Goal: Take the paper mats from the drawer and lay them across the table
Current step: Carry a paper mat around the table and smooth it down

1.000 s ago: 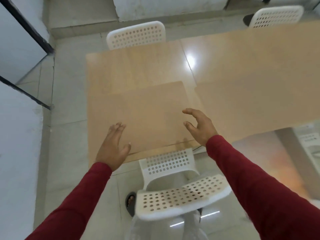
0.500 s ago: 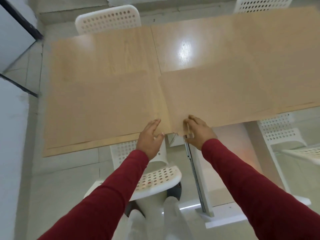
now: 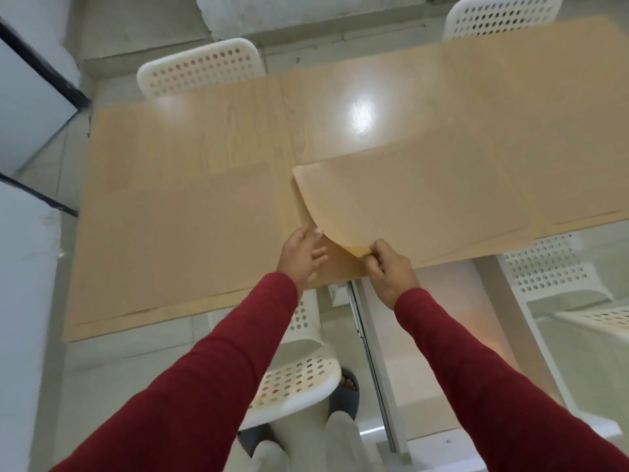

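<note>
Wooden table [image 3: 211,131] fills the middle of the frame, nearly the same tan as the mats. At centre, the right hand [image 3: 388,267] pinches the near corner of a mat [image 3: 408,206], curling it up off the sheets beneath. The left hand [image 3: 301,255] hovers beside it, fingers loose, holding nothing. Another mat [image 3: 177,240] lies flat at left. Thin paper could crease, or two sheets lift together. Four white chairs show; the mat count at right is unclear.
</note>
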